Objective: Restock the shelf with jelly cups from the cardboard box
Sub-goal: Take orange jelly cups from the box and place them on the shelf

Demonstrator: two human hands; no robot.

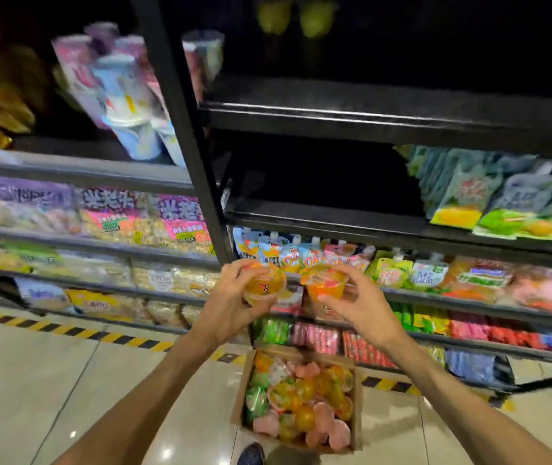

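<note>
- Holding a jelly cup in each hand, the person has both arms stretched out toward the black shelf unit (385,124).
- The left hand (231,303) has its fingers curled round a yellow-orange jelly cup (263,285), which is tilted so its lid faces partly toward the camera.
- The right hand (356,305) grips an orange jelly cup (326,283) between thumb and fingers; this cup stands nearly upright.
- The two cups are just beside each other, level with a row of spouted drink pouches (298,253) on the shelf behind them.
- The cardboard box (355,411) sits open on the tiled floor (33,380) below the hands, close to the foot of the shelves, filled with mixed orange, yellow, pink and green jelly cups.
- The tip of a dark shoe (251,454) shows just left of the box's near corner.
- One shelf level above the hands has a dark stretch on its left with green and yellow pouches (489,199) on its right.
- Bags of snacks (110,213) fill the neighbouring shelves to the left, blurred.
- Yellow-and-black striped tape (76,330) runs along the floor at the base of the shelves.
</note>
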